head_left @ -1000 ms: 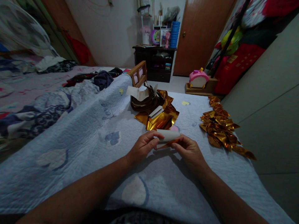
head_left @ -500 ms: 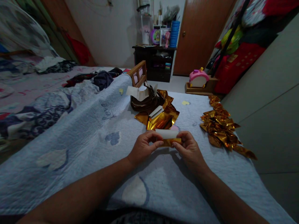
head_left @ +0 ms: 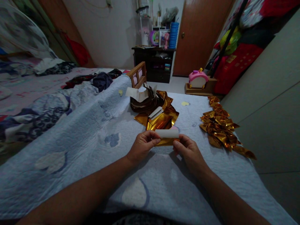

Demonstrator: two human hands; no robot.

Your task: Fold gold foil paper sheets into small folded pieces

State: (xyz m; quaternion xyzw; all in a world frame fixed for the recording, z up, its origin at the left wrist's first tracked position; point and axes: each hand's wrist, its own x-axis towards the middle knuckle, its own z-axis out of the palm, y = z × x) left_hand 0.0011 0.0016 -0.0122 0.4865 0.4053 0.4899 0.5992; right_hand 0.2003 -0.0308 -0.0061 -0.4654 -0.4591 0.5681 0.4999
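Note:
Between my hands is a small sheet of gold foil paper (head_left: 167, 142), its white back folded over along the far edge. My left hand (head_left: 143, 144) pinches its left end between thumb and fingers. At the right end, my right hand (head_left: 186, 148) grips the paper's corner with thumb and forefinger. Just beyond lie loose gold foil sheets (head_left: 161, 120) with one white-backed fold on them. Behind these sits a round, dark stack of curled paper (head_left: 146, 103) with white edges. Off to the right is a pile of folded gold foil pieces (head_left: 220, 125).
A pale blue quilt (head_left: 93, 181) with heart shapes covers the bed under my hands. A wooden bed rail (head_left: 138, 75) stands at the far edge. Rumpled clothes (head_left: 58, 103) lie at left; a white cabinet (head_left: 269, 118) stands at right. A pink toy (head_left: 198, 78) sits beyond the bed.
My right hand's fingers have shifted along the paper's right end, and more of the gold side shows. The left hand keeps its pinch. The view has moved slightly.

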